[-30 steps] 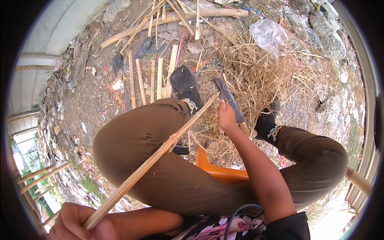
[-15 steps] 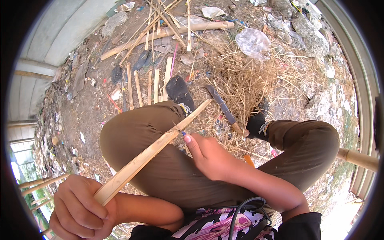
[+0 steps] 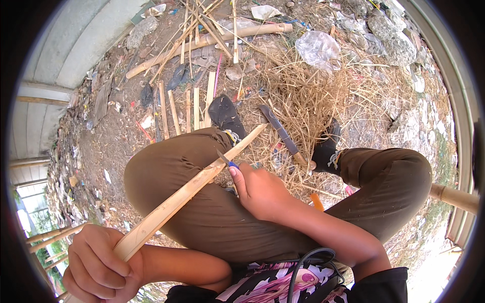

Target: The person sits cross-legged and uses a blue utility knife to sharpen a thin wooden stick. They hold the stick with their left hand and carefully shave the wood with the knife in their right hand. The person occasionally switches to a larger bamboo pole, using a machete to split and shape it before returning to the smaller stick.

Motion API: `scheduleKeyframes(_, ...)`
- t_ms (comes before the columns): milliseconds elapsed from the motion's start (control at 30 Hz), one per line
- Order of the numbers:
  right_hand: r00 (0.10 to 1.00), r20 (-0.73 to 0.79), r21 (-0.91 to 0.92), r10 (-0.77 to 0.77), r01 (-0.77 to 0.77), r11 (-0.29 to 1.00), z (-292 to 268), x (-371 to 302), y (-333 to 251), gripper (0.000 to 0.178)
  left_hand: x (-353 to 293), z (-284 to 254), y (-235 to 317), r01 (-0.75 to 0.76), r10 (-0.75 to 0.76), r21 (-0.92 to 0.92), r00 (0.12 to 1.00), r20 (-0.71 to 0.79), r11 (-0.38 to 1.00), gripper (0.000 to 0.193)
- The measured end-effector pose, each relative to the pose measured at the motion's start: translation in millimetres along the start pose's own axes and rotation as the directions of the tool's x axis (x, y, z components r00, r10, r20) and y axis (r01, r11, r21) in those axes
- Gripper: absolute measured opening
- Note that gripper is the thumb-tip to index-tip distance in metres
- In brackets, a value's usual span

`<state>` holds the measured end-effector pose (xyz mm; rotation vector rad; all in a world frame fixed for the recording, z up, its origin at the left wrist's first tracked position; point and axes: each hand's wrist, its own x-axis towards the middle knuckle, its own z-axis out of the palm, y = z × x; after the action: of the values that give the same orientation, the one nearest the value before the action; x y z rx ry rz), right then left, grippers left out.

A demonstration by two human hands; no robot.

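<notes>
A pale bamboo strip (image 3: 174,203) slants from lower left across my left thigh, its narrow far end pointing up and right. My left hand (image 3: 101,265) is wrapped round its wide near end. Over the strip's upper half, my right hand (image 3: 260,194) grips a small knife (image 3: 226,159) with a blue handle, mostly hidden in the fingers. The short dark blade lies across the strip's edge. Between my feet, a sheathed-looking long blade with a wooden handle (image 3: 284,135) rests on the ground, held by neither hand.
Several cut bamboo strips (image 3: 196,108) lie beyond my left knee. Farther off are a thick bamboo pole (image 3: 252,31) and crossed thin sticks. Shavings (image 3: 303,93) are heaped around my feet, with a clear plastic bag (image 3: 318,50) behind them. A corrugated wall (image 3: 63,50) stands at left.
The knife blade now shows more plainly across the strip, where thin curls stood before. My right hand has shifted only slightly; my left hand keeps its hold.
</notes>
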<state>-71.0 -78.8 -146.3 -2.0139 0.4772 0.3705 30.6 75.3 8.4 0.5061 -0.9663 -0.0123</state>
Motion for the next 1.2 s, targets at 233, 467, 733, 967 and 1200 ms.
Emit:
scheduleKeyframes(233,0.996,-0.091,0.005,-0.021,0.021,1.000,11,4,9,0.048,1,0,2,0.053,-0.053,-0.034,0.999,-0.004,0.998,0.060)
scheduleKeyframes(467,0.990,-0.140,0.030,0.018,-0.014,0.999,9,6,2,0.050,-2,-1,10,0.022,0.012,0.250,0.991,-0.133,0.968,0.058)
scheduleKeyframes(733,0.990,-0.137,-0.003,-0.035,0.035,0.999,6,-5,9,0.046,0,0,7,0.006,0.007,0.172,0.997,-0.077,0.985,0.062)
scheduleKeyframes(967,0.987,-0.160,0.012,0.009,-0.007,1.000,16,14,23,0.047,1,0,4,0.000,0.004,0.132,1.000,-0.029,0.991,0.064)
scheduleKeyframes(1200,0.982,-0.167,0.021,0.091,-0.089,0.996,20,26,35,0.052,0,-2,6,0.022,-0.012,0.153,0.998,-0.065,0.988,0.065)
